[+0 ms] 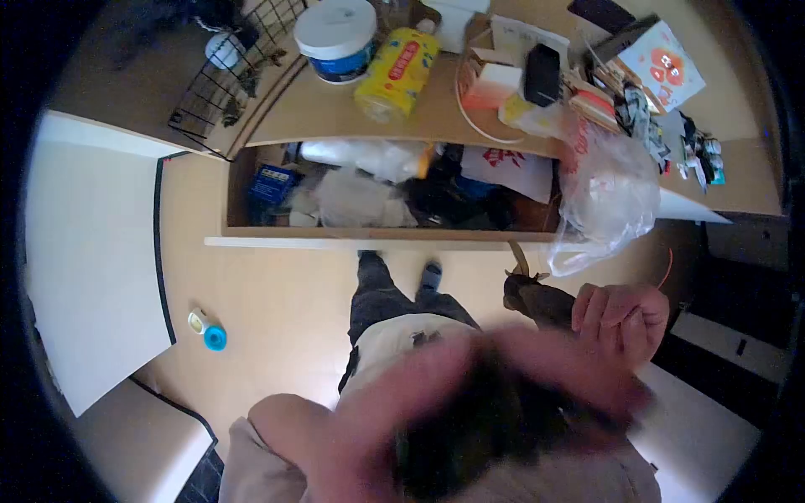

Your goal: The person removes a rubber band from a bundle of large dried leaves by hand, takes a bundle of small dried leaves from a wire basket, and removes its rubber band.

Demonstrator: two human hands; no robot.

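My left hand (394,386) is large and smeared by motion close to the camera, beside a dark blurred shape (478,427) that I cannot make out. Whether its fingers hold that shape is unclear. At the right, my right hand (622,323) has its fingers curled closed; anything inside them is hidden. Above it, a clear plastic bag (608,193) with red print hangs over the right end of an open drawer (386,239). Inside the drawer lie a blue box (272,184), white plastic bags (360,197) and dark items.
On the desktop (327,113) stand a white tub (335,38), a yellow bottle (398,75), a black object (542,75) and a white box with a red design (662,67). A blue round item (215,338) lies on the floor at the left.
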